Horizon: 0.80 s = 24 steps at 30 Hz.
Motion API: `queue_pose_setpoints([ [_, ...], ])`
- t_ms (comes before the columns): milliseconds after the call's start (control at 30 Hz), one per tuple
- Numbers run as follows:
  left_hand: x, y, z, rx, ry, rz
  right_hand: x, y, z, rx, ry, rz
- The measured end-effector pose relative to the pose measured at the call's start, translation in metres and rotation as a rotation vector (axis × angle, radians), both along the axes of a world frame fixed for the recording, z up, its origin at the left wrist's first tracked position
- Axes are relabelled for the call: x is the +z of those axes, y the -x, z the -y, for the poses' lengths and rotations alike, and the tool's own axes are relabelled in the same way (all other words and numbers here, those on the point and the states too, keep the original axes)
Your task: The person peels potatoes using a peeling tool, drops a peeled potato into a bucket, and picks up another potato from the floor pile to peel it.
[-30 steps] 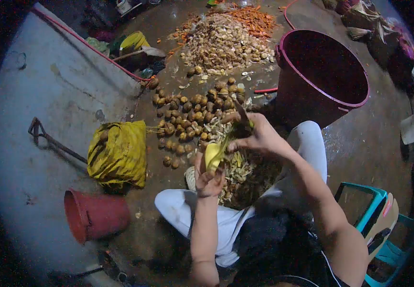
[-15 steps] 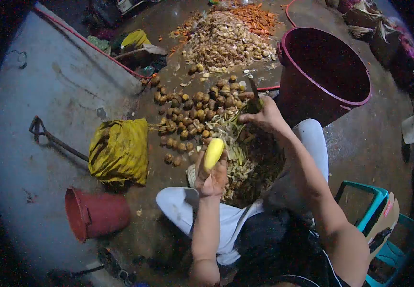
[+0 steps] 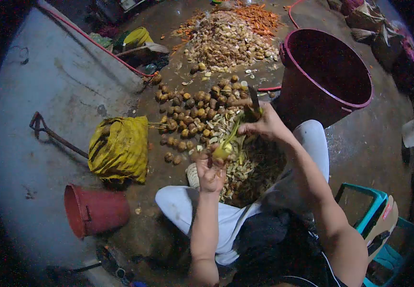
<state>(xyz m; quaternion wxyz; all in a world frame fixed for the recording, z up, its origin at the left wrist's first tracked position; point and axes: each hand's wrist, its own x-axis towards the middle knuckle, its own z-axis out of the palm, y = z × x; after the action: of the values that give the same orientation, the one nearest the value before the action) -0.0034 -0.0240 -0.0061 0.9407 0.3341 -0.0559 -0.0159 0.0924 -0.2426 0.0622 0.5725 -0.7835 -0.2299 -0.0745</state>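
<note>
The red marking on the cardboard, at four o'clock, is too small to read. The yellow-green piece lies at one o'clock from the left hand, whose half-curled fingers hold it, and at eight o'clock from the right hand, closed round a dark knife. Peelings lie below.
</note>
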Motion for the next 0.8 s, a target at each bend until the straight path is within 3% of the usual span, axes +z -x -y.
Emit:
queue_pose_setpoints([
  [33, 0.003, 0.003, 0.001, -0.003, -0.001, -0.005, -0.006, -0.008, 0.005, -0.056, 0.008, -0.011],
  [67, 0.007, 0.006, 0.003, -0.009, -0.016, -0.017, -0.012, -0.018, 0.011, -0.061, -0.089, -0.228],
  [167, 0.008, 0.002, 0.001, -0.019, -0.076, -0.010, -0.009, -0.014, 0.013, 0.011, -0.108, -0.009],
  [233, 0.009, 0.002, 0.002, -0.011, -0.117, -0.008, 0.016, 0.004, 0.004, 0.028, 0.131, 0.148],
  [267, 0.012, 0.002, 0.003, -0.001, -0.143, 0.018, 0.009, 0.003, 0.006, 0.061, 0.073, -0.074],
  [367, 0.009, 0.000, 0.005, -0.014, -0.151, 0.078, -0.007, -0.015, 0.012, -0.028, -0.012, -0.113],
  [500, 0.009, -0.001, -0.003, -0.079, -0.170, 0.059, -0.008, -0.017, 0.010, 0.007, 0.025, 0.098],
  [567, 0.014, -0.002, -0.001, -0.100, -0.187, 0.063, -0.012, -0.018, 0.015, -0.005, 0.067, 0.037],
  [633, 0.020, 0.002, 0.001, -0.078, -0.174, 0.088, -0.027, -0.030, 0.022, -0.201, 0.122, -0.082],
  [700, 0.019, 0.004, -0.002, -0.067, -0.270, 0.167, -0.020, -0.025, 0.022, -0.157, 0.026, -0.071],
  [767, 0.028, 0.004, 0.002, -0.090, -0.311, 0.113, 0.009, -0.004, 0.012, 0.148, -0.003, -0.025],
  [800, 0.035, 0.003, 0.004, -0.065, -0.385, 0.140, 0.003, -0.003, 0.009, 0.107, 0.023, -0.050],
])
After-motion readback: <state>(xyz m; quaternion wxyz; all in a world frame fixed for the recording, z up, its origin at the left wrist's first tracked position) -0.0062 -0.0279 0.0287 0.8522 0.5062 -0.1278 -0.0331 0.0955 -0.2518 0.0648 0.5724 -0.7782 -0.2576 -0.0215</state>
